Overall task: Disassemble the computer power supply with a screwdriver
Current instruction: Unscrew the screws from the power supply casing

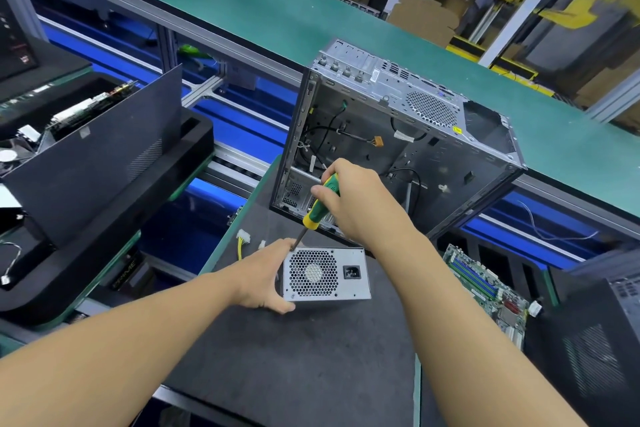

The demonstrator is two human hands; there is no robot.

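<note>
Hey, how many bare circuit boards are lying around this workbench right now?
2. One green motherboard with blue slots lies right of the dark grey mat. One green-edged board sits in the black tray at left, behind the black panel; more may be hidden there.

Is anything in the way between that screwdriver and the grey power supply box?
Nothing visible. The right hand holds the screwdriver with its tip at the power supply's top left corner, just beside the left hand gripping that side.

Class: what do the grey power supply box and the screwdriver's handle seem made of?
Grey boxy power supply: likely sheet metal, matt silver, with punched honeycomb vent holes. Green-and-yellow screwdriver handle: probably moulded plastic or rubber, smooth, brightly coloured.
</note>
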